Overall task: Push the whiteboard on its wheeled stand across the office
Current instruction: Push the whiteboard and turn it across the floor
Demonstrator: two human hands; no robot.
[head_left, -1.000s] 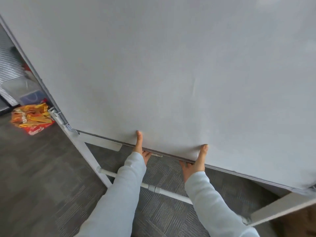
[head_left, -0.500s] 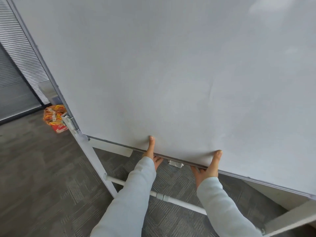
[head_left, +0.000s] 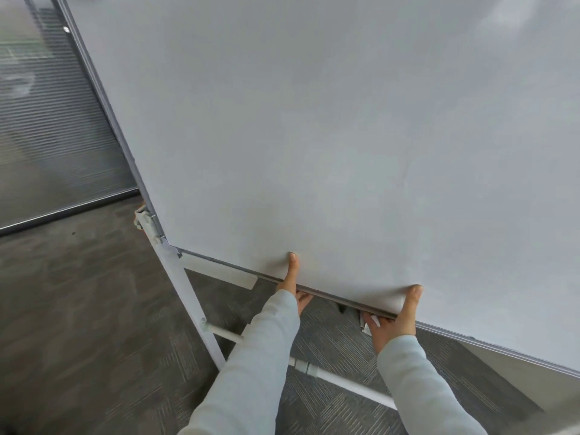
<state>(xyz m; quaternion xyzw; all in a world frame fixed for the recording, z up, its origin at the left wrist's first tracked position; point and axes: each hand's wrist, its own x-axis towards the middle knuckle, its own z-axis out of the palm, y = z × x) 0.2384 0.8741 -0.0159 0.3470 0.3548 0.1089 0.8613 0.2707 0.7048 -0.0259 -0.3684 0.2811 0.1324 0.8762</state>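
The large blank whiteboard (head_left: 329, 127) fills most of the view, tilted, on a white metal stand (head_left: 188, 296) whose crossbar runs low behind my arms. My left hand (head_left: 293, 282) grips the board's bottom edge, thumb flat on the front face and fingers curled underneath. My right hand (head_left: 398, 315) holds the same edge further right in the same way. Both arms wear pale blue-grey sleeves. The wheels are out of sight.
Grey patterned carpet (head_left: 78, 324) covers the floor to the left and below. A glass wall with horizontal blinds (head_left: 53, 120) stands at the left, its dark base rail meeting the carpet. The board hides everything ahead.
The board's left edge has shifted right in view and now covers the orange snack packets on the floor. More of the blinds wall shows. Both hands keep the same grip.
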